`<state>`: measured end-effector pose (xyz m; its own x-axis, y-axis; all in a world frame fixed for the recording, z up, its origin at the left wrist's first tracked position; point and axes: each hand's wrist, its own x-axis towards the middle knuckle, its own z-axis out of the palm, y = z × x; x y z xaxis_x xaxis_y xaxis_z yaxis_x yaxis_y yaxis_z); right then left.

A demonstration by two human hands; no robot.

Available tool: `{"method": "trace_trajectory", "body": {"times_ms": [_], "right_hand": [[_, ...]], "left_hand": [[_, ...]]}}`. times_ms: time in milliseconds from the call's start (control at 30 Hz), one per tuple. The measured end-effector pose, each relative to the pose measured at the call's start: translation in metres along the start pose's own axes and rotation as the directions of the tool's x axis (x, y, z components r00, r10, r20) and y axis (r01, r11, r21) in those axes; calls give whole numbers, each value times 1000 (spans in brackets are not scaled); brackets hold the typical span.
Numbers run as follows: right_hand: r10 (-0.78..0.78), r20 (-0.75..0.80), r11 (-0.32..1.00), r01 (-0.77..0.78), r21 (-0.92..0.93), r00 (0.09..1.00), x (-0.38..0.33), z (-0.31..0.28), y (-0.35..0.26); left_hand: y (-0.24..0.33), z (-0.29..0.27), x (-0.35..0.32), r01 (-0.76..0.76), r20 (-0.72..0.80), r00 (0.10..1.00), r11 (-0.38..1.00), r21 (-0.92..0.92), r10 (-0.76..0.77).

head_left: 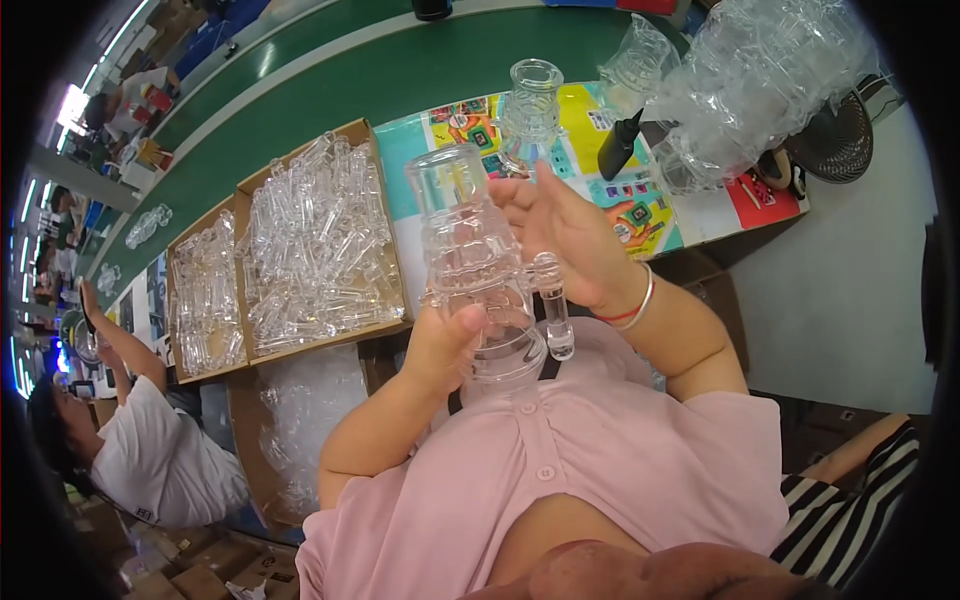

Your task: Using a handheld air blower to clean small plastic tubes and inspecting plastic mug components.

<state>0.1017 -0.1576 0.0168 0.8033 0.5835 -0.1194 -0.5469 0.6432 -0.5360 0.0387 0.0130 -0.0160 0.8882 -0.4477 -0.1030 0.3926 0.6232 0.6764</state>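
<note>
A clear plastic jug [475, 240] with a stepped, ringed wall is held in front of my chest, its round open rim tilted up and away. My left hand [445, 345] grips its lower part, with the thumb pressed on the near side. From the jug's right side a clear rod-like handle [557, 315] hangs down, joined near its upper end. My right hand [575, 235] is beside the jug's upper right, fingers apart and holding nothing. Whether its fingertips touch the wall, I cannot tell. Beyond it, a similar clear jug [532, 110] stands on the table.
Cardboard trays [392, 235] of clear rod-like parts lie at left. A black nozzle bottle [620, 150] stands on colourful printed sheets [580, 105], near bagged clear pieces [760, 90] and a dark fan [835, 140]. A green belt [330, 70] runs behind; a co-worker [150, 440] sits at left.
</note>
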Motion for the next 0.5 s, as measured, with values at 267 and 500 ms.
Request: {"method": "trace_trajectory", "body": {"times_ms": [267,500], "right_hand": [[-456,605,-354,491,-796,653,-45,-20,39],[-435,165,592,419,-688,885,-38,-33,83]], "left_hand": [[-21,-17,-22,-623,96,746,639,451,659],[-13,-47,-39,-526,248,711,263,809,658]]}}
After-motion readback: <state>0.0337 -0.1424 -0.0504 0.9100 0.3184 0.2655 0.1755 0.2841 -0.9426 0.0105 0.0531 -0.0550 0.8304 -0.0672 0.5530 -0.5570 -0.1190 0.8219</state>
